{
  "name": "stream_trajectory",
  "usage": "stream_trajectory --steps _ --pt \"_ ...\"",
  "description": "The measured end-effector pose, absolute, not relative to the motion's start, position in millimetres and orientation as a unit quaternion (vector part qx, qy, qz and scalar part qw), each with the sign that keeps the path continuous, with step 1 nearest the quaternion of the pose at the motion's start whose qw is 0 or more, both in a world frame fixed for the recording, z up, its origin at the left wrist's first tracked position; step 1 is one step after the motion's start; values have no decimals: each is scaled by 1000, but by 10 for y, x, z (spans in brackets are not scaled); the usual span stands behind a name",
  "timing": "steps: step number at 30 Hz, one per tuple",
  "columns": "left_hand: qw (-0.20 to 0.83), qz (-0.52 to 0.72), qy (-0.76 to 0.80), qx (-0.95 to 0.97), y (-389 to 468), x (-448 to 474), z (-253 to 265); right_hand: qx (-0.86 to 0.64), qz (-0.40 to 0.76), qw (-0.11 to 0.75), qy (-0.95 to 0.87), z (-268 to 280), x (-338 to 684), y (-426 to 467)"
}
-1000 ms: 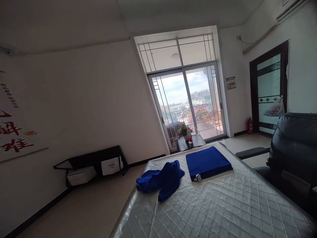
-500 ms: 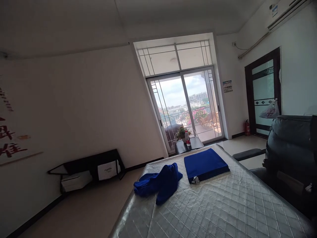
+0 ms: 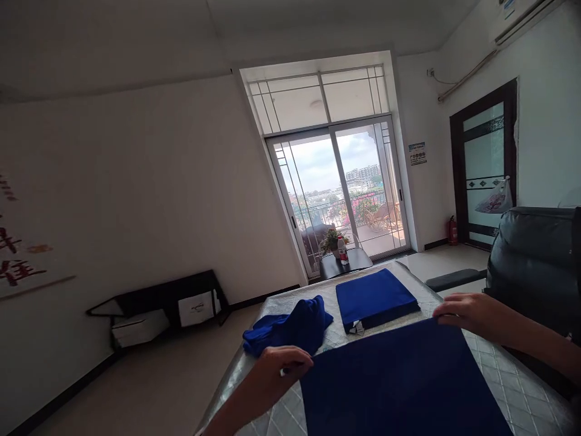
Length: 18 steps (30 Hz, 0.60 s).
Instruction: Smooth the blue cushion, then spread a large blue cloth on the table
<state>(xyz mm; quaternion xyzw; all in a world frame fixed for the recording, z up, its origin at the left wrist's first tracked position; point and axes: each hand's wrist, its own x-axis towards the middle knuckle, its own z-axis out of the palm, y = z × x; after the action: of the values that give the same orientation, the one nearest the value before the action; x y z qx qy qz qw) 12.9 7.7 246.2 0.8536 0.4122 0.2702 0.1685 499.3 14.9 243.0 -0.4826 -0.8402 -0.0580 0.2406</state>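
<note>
A flat piece of dark blue cloth (image 3: pixel 399 381) hangs between my hands, its lower part cut off by the bottom of the view. My left hand (image 3: pixel 284 366) pinches its upper left corner. At the upper right corner, my right hand (image 3: pixel 463 312) grips the edge between thumb and fingers. Beyond the cloth lies a neat stack of folded blue cloth (image 3: pixel 376 293) with a small white tag at its near corner. A crumpled blue cloth (image 3: pixel 290 324) rests to the left of the stack, just past my left hand.
The cloths lie on a quilted silvery mattress (image 3: pixel 503 363). A black armchair (image 3: pixel 533 266) stands at the right. Behind the mattress, a small dark table (image 3: pixel 347 263) bears a bottle (image 3: pixel 342 251) and a plant. White boxes (image 3: pixel 140 327) sit on a low black rack at the left wall.
Both hands have come into view from below, holding up the blue cloth by its upper corners. The stack and the crumpled cloth have stayed in place.
</note>
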Motion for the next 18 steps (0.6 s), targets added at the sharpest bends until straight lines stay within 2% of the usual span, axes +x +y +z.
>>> stream_trajectory --steps 1,3,6,10,13,18 --pt "168 277 422 847 315 223 2540 -469 -44 219 -855 2548 4928 397" --pt "128 322 419 839 817 389 2722 -480 -78 235 -842 2808 4826 891" --pt "12 421 442 792 1538 564 3004 -509 -134 308 -792 3190 4754 1575" --pt "-61 499 472 724 2233 690 3080 -533 -153 394 -733 3383 4746 2267" --pt "-82 511 478 710 2516 803 2702 -556 -119 421 -707 3054 4763 2600" --pt "-63 470 476 741 2617 1122 1438 -598 -51 411 -686 1754 4771 2806"
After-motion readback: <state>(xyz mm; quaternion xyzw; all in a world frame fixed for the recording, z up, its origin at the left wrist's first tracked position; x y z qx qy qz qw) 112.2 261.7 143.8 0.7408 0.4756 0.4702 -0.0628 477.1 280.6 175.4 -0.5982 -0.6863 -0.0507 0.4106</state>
